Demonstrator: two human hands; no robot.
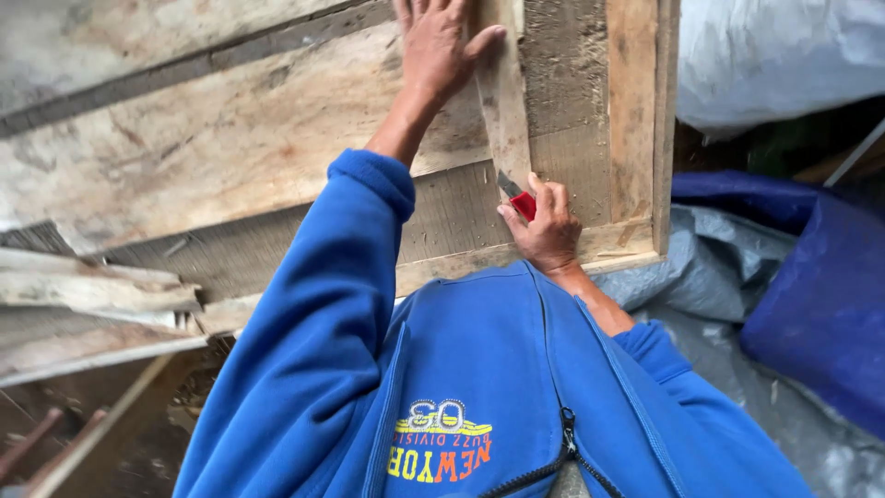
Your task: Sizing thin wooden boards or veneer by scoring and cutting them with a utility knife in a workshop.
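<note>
Here the narrow, pale, upright wooden slat point(502, 101) stands against the weathered plank panel point(230, 138), and our left hand point(438, 46) lies on it with fingers spread flat, gripping nothing, only pressing. Just below, our right hand point(550, 231) has its fingers curled tight round a small red-handled knife with a grey blade point(516, 195), whose tip meets the slat's lower right edge. To cut cleanly, we judge, we should keep the slat pinned and the blade angled away from the bracing hand, with grey tarpaulin point(719, 267) and blue sheeting point(820, 304) off to the right.
</note>
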